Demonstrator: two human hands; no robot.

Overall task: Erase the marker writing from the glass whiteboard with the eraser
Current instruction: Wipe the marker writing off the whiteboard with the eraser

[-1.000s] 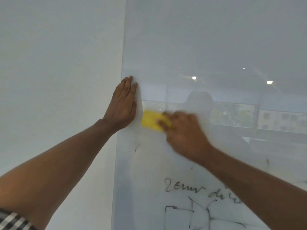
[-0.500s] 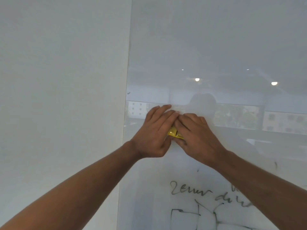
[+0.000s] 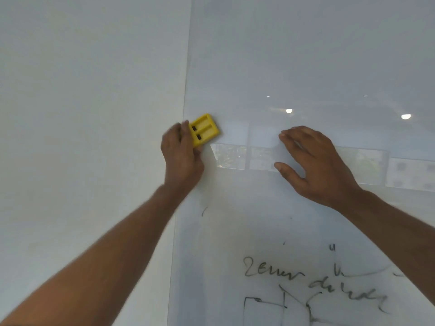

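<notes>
Change: half a second before, I saw both hands bunched over the eraser mid-board; since then the left hand had carried it to the board's left edge and the right hand had come away.
Left hand (image 3: 182, 152): I saw it gripping the eraser's lower left end, fingers curled around it.
Eraser (image 3: 205, 130): yellow, ribbed back with two dark slots facing me, tilted, lying against the glass just inside the left edge of the board (image 3: 306, 67).
Right hand (image 3: 313, 163): empty, fingers spread and loosely bent, well apart from the eraser; I could not tell whether the fingertips touched the glass.
Writing (image 3: 313, 281): black scrawl and a box sketch remained low on the board, below both hands.
Wall (image 3: 89, 90): plain white, left of the board.
</notes>
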